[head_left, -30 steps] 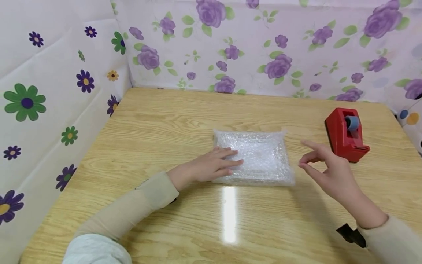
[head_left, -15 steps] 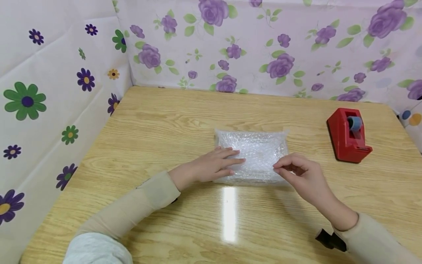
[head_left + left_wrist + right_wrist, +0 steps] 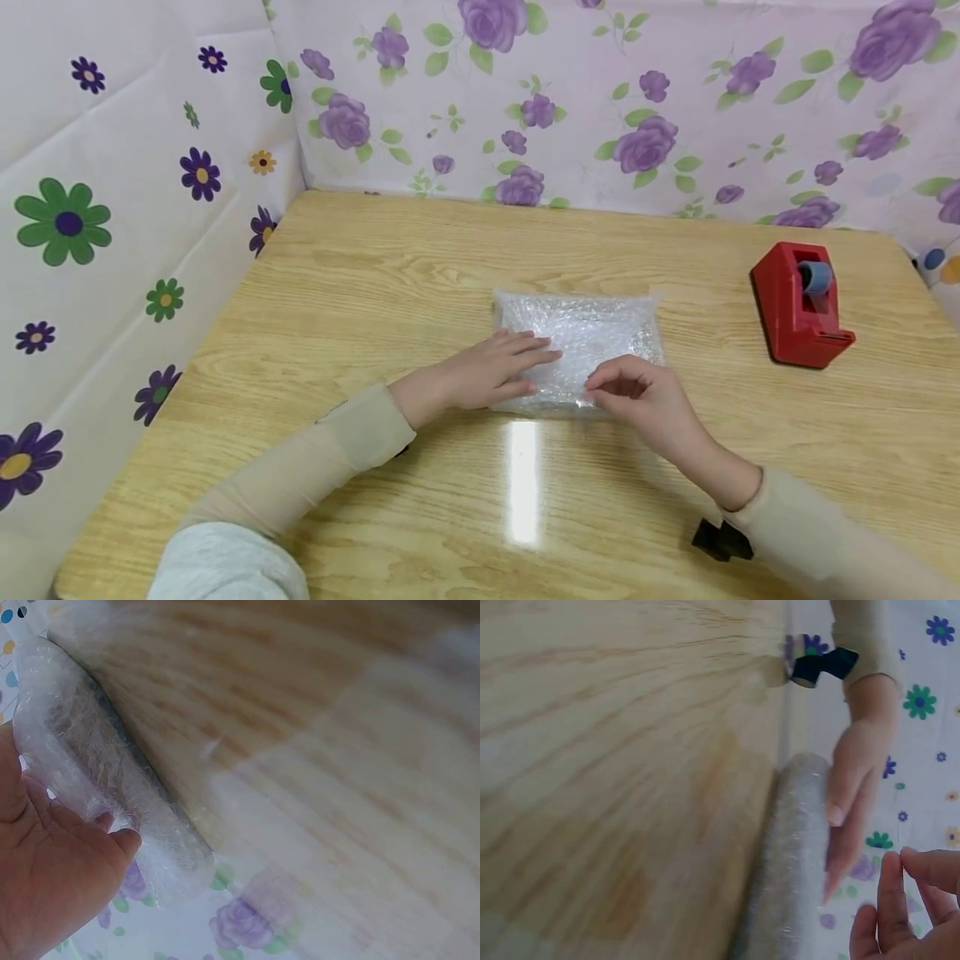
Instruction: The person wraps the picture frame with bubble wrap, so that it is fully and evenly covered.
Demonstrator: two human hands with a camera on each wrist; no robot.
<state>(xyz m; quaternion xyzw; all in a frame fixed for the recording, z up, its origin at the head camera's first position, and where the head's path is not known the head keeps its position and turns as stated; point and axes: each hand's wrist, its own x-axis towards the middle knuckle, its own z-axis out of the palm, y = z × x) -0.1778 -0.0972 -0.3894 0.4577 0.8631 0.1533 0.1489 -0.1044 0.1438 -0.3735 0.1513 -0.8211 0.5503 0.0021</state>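
Note:
A flat package in clear bubble wrap lies on the wooden table. My left hand rests on its left part, fingers spread and straight. In the left wrist view the same hand lies along the wrapped package. Over the front right part of the package is my right hand, thumb and index fingertips pinched together. Between them is a thin piece of clear tape, barely visible. From the right wrist view, this hand is raised above the bubble wrap, apart from it.
A red tape dispenser with a blue-cored roll stands at the right of the table. Flower-patterned cloth hangs behind the table and along its left side.
My right hand has moved left from near the tape dispenser to above the package, fingertips still pinched. The left hand has kept its place on the bubble wrap.

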